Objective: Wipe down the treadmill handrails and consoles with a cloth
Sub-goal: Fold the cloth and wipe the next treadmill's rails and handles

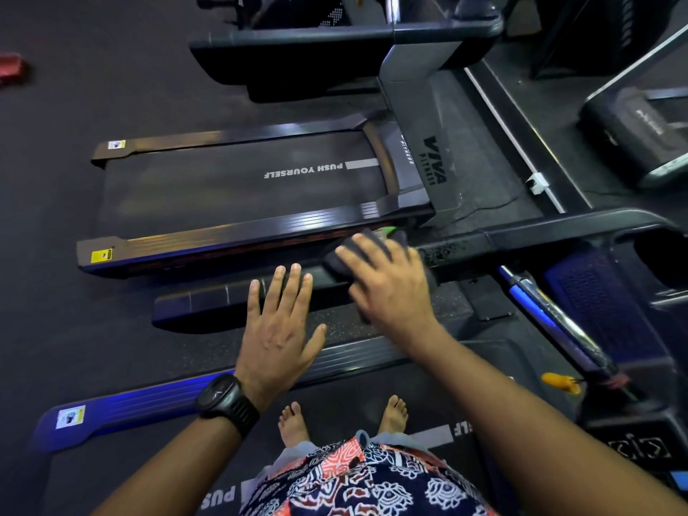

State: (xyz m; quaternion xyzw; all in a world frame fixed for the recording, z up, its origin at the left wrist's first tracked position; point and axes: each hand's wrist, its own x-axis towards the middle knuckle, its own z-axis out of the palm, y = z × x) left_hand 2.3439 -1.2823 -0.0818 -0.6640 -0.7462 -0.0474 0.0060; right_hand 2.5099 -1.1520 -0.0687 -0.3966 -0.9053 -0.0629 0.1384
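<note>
I stand barefoot on a treadmill belt (149, 474). Its dark left handrail (208, 303) runs from lower left to upper right in front of me. A dark grey cloth (337, 264) lies on the rail, and my right hand (391, 284) presses on it with fingers straight and spread. My left hand (279, 329), with a black watch on the wrist, is held flat with straight fingers just left of the cloth; whether it touches the rail is unclear. Droplets show on the rail (446, 251) to the right of the cloth. A corner of the console (633, 448) shows at the lower right.
A second treadmill (242, 188) marked "PUSH YOURSELF" stands parallel beyond the rail, with another machine's handrail (298, 39) behind it. A blue upright post (521, 284) and an orange clip (558, 381) are at my right. A red object (11, 68) lies on the floor far left.
</note>
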